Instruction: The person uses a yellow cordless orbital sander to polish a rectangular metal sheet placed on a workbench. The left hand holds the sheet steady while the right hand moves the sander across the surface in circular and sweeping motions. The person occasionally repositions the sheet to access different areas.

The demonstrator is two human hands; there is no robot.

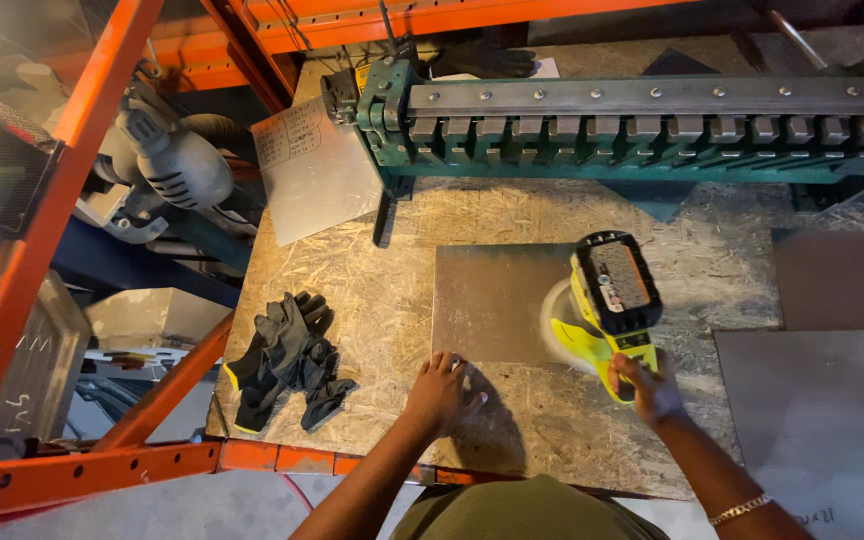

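A square sheet of grey metal (497, 300) lies flat on the chipboard bench top (372, 270). My left hand (439, 393) presses on the sheet's near edge with fingers spread. My right hand (650, 388) grips the handle of a yellow and black cordless sander (612, 295). The sander's round pad rests on the right part of the sheet and looks blurred. A bracelet shows on my right wrist.
A pair of black work gloves (287, 358) lies at the bench's left. A green sheet-metal bending machine (642, 125) spans the back. A loose metal plate (312, 170) leans at the back left. More sheets (832, 410) lie to the right. Orange rack beams (52, 200) frame the left side.
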